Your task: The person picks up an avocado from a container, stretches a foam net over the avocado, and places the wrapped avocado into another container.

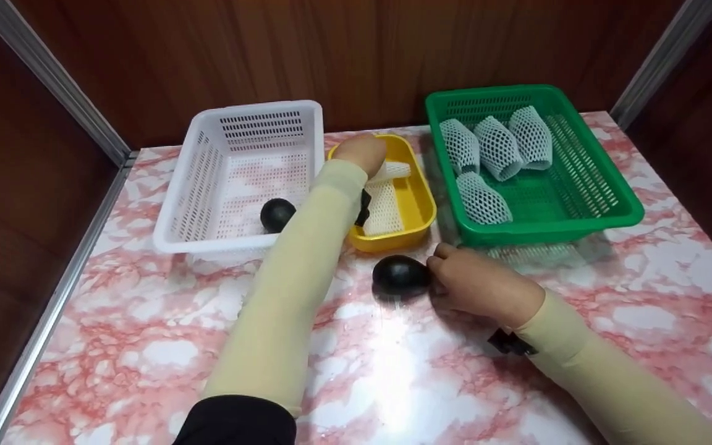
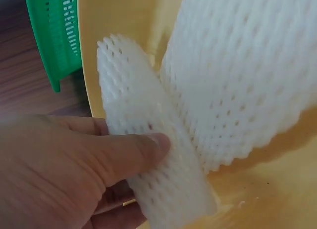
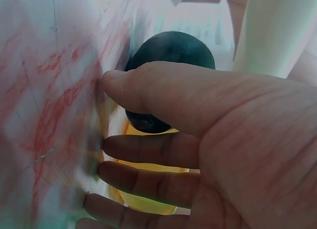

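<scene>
Inside the yellow bin, my left hand pinches a white foam net sleeve between thumb and fingers. Another flat foam net sleeve lies beside it in the bin. My right hand is on the table at the right end of a dark, smooth, egg-shaped fruit. In the right wrist view its fingers are extended and spread, and the thumb overlaps the fruit. The fruit lies on the table just in front of the yellow bin.
A white basket at the left holds one dark fruit, partly behind my left sleeve. The green basket at the right holds several net-covered pieces. Brown panels enclose the marbled table.
</scene>
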### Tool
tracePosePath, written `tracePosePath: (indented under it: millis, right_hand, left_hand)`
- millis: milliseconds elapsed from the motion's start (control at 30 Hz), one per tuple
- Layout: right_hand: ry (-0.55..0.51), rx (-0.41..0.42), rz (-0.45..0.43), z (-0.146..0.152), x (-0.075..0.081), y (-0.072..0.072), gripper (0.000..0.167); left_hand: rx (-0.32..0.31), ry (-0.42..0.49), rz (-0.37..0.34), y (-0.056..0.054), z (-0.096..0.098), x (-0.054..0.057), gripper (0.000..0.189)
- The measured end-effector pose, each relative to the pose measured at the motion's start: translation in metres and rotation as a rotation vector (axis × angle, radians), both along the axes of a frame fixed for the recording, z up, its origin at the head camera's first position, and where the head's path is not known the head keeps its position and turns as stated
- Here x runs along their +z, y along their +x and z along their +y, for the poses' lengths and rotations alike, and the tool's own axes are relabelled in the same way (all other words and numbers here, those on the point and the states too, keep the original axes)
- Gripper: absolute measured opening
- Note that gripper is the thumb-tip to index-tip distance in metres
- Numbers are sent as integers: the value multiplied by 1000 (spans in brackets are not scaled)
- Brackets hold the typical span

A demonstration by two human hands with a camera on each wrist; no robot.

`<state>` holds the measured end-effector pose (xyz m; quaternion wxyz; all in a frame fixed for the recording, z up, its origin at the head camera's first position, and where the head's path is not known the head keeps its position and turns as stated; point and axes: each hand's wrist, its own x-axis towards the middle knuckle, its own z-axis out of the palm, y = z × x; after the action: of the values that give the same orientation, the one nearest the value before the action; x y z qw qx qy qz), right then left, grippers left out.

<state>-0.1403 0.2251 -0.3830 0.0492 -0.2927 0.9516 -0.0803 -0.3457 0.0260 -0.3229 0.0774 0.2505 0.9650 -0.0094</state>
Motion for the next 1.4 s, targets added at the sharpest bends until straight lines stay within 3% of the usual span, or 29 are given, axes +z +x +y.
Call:
tracePosePath:
  millis: [367,700,1033,1200,1400]
  right_hand:
    - [15,9,15,-1,4,-4,26]
    - [21,-5,8,1,2,-4,33]
    - [11,0,29,1,1,-4,30]
    - [1,8,32,-2,-1,-4,30]
    - [-10,20,49,-3,-3,-1,28]
  left_hand:
    - [40,24,50,-2,3,18,34]
    - [22,140,34,14,-10,45,30]
    - [63,270,60,30,-34,67,31]
    - [19,294,92,54,-38,74,30]
    - [-111,303,164,111,-45,62,22]
